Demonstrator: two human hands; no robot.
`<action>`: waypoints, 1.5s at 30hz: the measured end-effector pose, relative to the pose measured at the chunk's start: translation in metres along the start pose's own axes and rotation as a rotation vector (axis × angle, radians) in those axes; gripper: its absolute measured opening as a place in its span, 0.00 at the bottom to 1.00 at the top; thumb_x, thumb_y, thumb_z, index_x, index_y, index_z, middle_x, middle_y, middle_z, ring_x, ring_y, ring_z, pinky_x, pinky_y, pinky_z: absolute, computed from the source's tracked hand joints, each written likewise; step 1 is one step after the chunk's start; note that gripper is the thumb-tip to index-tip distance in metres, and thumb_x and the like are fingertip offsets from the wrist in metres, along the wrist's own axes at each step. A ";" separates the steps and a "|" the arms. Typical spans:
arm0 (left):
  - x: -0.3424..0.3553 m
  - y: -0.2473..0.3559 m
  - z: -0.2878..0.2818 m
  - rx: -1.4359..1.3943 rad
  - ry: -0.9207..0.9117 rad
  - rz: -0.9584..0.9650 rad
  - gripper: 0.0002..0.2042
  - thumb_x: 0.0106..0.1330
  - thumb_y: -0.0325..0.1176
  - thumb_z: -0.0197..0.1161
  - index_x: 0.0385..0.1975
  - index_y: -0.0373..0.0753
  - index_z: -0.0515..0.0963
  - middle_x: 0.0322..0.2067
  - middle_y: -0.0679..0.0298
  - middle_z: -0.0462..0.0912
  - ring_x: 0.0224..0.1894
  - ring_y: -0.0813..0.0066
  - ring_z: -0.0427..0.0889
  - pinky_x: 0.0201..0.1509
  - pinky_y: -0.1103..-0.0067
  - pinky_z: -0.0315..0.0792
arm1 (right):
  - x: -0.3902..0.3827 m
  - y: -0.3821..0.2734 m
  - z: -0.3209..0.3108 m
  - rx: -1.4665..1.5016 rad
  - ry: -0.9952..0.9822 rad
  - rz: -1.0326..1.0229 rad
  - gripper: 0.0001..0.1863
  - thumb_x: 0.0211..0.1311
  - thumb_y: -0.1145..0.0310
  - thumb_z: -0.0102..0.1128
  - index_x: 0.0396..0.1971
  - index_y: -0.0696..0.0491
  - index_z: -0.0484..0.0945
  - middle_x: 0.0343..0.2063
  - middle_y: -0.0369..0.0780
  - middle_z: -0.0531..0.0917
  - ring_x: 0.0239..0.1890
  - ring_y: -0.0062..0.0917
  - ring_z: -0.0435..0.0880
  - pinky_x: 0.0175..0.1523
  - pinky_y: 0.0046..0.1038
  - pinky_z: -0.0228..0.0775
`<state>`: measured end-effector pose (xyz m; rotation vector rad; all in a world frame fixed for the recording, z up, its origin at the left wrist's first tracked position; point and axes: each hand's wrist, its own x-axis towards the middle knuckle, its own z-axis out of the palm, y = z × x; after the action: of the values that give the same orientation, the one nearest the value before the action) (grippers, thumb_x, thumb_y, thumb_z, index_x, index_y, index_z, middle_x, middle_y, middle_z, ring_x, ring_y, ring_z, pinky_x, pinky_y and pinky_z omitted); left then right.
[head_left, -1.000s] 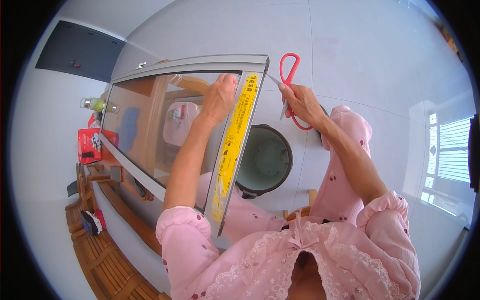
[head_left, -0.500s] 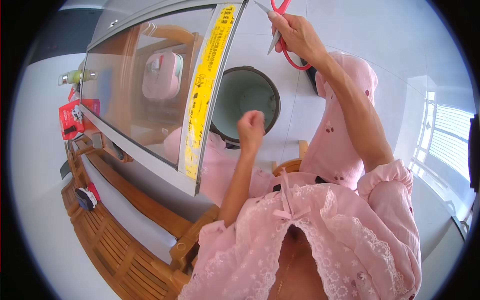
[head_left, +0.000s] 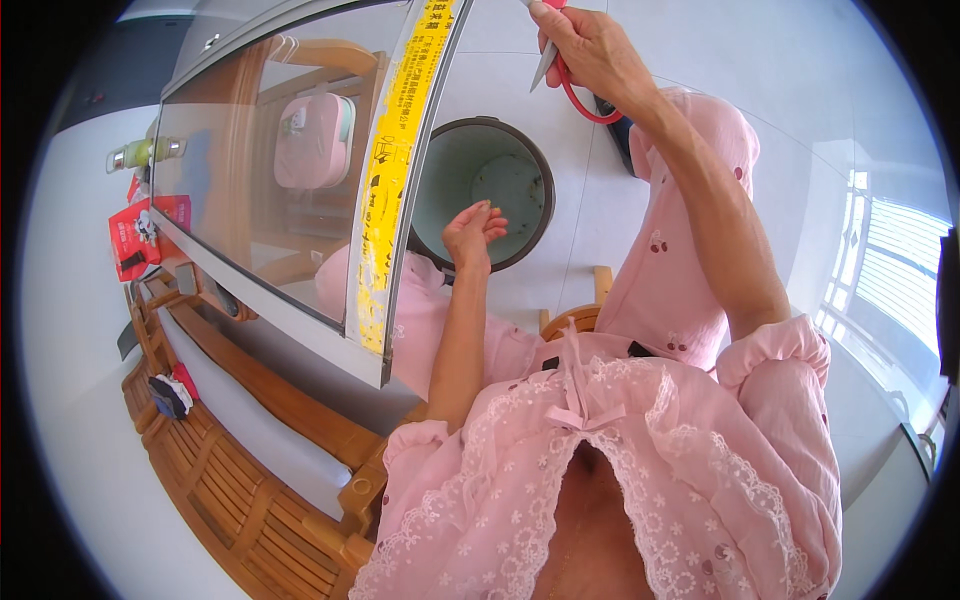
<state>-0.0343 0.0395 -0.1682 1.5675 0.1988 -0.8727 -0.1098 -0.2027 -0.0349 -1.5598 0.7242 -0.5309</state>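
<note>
Below my right hand's fingers, at the top, I see red-handled scissors, with part of the blades past the picture's edge. My right hand grips them, a blade pointing down and left. My left hand is over the near rim of a round bucket, palm partly turned up and fingers loosely apart. Nothing shows in that hand. Small dark bits lie on the bucket's pale inside bottom.
A framed glass panel with a yellow label strip stands close on the left. Behind the glass is a pink box. A slatted wooden bench runs along the lower left. A red bag and green bottle sit farther left.
My left hand has moved slightly left, and its fingers have loosened from a closed shape. My right hand with the scissors has shifted slightly up and left. The view has tilted a little.
</note>
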 end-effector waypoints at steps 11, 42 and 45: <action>0.012 -0.013 -0.014 -0.058 0.030 -0.012 0.09 0.55 0.26 0.58 0.35 0.30 0.71 0.25 0.59 0.77 0.24 0.72 0.78 0.26 0.81 0.75 | 0.000 0.004 0.005 0.028 -0.030 -0.023 0.22 0.63 0.56 0.39 0.16 0.56 0.69 0.10 0.34 0.70 0.12 0.17 0.70 0.17 0.21 0.61; 0.012 -0.016 -0.010 -0.096 -0.082 -0.039 0.11 0.54 0.20 0.55 0.37 0.26 0.70 0.27 0.57 0.75 0.28 0.68 0.78 0.32 0.79 0.75 | 0.000 0.002 0.007 -0.029 -0.045 0.007 0.21 0.62 0.58 0.41 0.19 0.59 0.71 0.09 0.37 0.72 0.12 0.19 0.72 0.17 0.22 0.63; 0.012 -0.017 -0.010 -0.113 -0.082 -0.052 0.10 0.54 0.19 0.55 0.37 0.25 0.70 0.29 0.54 0.76 0.30 0.66 0.78 0.34 0.78 0.76 | 0.000 0.004 0.008 -0.043 -0.063 0.030 0.20 0.62 0.58 0.41 0.19 0.59 0.71 0.10 0.36 0.71 0.12 0.19 0.71 0.17 0.22 0.63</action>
<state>-0.0324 0.0478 -0.1896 1.4243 0.2269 -0.9491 -0.1047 -0.1976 -0.0397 -1.5962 0.7142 -0.4441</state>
